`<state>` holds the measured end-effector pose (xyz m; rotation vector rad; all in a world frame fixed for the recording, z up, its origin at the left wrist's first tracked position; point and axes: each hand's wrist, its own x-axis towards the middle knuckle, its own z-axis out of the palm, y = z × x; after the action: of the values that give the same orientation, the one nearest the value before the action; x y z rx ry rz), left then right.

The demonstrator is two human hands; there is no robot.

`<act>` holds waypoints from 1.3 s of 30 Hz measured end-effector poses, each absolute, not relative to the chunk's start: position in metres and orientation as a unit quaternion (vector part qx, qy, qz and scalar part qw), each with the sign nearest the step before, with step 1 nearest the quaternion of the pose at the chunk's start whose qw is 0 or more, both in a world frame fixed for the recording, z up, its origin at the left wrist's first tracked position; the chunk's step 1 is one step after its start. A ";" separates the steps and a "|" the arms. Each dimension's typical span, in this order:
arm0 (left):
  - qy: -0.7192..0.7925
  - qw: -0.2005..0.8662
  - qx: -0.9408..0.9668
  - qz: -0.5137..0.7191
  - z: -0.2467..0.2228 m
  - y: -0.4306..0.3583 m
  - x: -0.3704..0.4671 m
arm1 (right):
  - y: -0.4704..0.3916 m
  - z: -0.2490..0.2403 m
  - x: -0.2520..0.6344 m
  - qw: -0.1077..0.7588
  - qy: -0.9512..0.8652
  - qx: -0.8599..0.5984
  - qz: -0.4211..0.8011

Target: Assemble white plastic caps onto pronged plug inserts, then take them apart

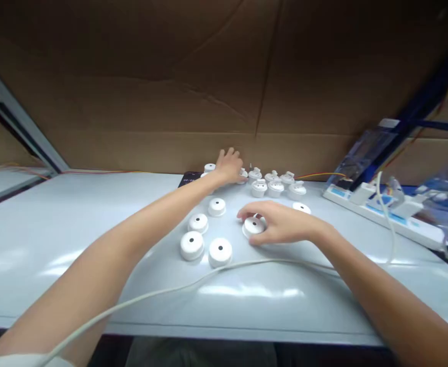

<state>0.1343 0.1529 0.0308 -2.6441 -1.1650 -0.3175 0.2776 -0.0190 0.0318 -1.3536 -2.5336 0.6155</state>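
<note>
My right hand (pixel 277 221) curls around a white round cap (pixel 253 226) with a black dot on top, thumb and fingers on opposite sides of it. At the back of the table, my left hand (pixel 229 165) reaches out with fingers apart, its thumb beside a white piece (pixel 243 174) that it partly hides. Several like caps, such as one white dotted cap (pixel 220 252), lie between my arms. To the right of my left hand stand several white round pieces with raised tops (pixel 259 187), grouped together.
A white cable (pixel 193 281) runs across the table in front of the caps and over my left forearm. The power strip (pixel 384 211) with plugs lies at the right. A black device with digits (pixel 189 178) sits behind my left arm. Cardboard (pixel 163 102) walls off the back.
</note>
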 end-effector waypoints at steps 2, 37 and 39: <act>-0.410 0.093 -0.898 -0.132 0.033 0.150 0.136 | -0.018 0.031 0.278 0.129 -0.854 -0.466 0.193; -0.265 -0.533 -0.712 -0.371 0.040 -0.006 0.000 | -0.043 0.020 0.231 0.474 -0.834 -0.279 -0.047; -0.262 -0.538 -0.711 -0.369 0.040 -0.007 0.000 | -0.043 0.020 0.231 0.471 -0.836 -0.278 -0.054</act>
<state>0.0004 -0.0067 0.0400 -3.6075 -1.3314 -1.8735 0.2306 -0.0430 0.0198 -0.6806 -2.0474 -0.1323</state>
